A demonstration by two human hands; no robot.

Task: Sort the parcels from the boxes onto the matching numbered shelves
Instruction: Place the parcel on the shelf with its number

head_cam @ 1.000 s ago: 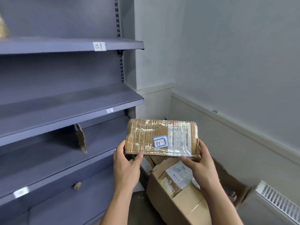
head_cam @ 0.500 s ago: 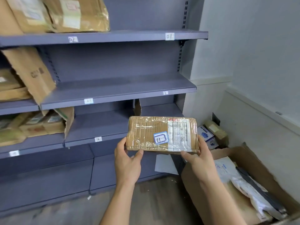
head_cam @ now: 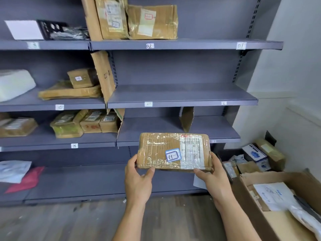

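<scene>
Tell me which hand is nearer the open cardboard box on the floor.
Right. The right hand grips the parcel's right end, beside the cardboard box; the left hand grips its left end, farther off.

Both my bare forearms reach in from the bottom edge, angled a little toward each other. My left hand (head_cam: 139,180) grips the left end of the parcel (head_cam: 156,150), thumb tucked against its lower edge and fingers curled up round the side. My right hand (head_cam: 214,178) holds the right end the same way, thumb along the bottom edge and fingers wrapped round the far side
</scene>
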